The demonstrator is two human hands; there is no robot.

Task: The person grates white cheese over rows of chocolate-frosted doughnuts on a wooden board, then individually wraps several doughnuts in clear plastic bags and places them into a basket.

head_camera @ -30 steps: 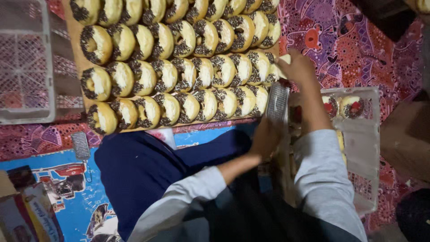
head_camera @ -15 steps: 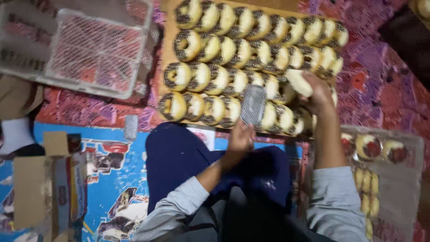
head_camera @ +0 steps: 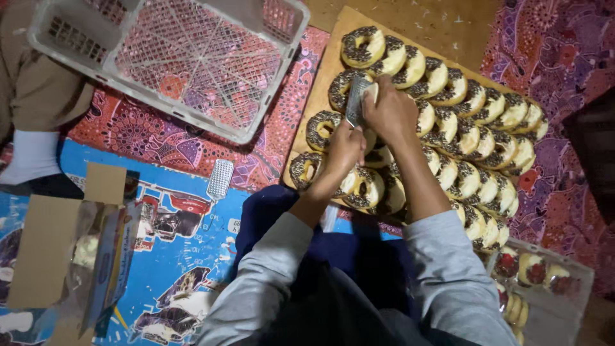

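Over the wooden board (head_camera: 318, 83) of chocolate-sprinkled doughnuts (head_camera: 442, 138), both arms reach forward: the left hand (head_camera: 344, 148) grips a metal grater (head_camera: 356, 102), the right hand (head_camera: 392, 112) pinches a pale block (head_camera: 371, 94) against it. Left of the board lie one white crate (head_camera: 186, 61) and a second grater (head_camera: 220, 180).

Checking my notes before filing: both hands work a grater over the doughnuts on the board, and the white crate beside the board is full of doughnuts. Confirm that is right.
Not quite. The head view shows the crate holding no doughnuts: only its mesh bottom shows. The rest stands: the left hand and right hand hold a grater over the doughnuts on the board.
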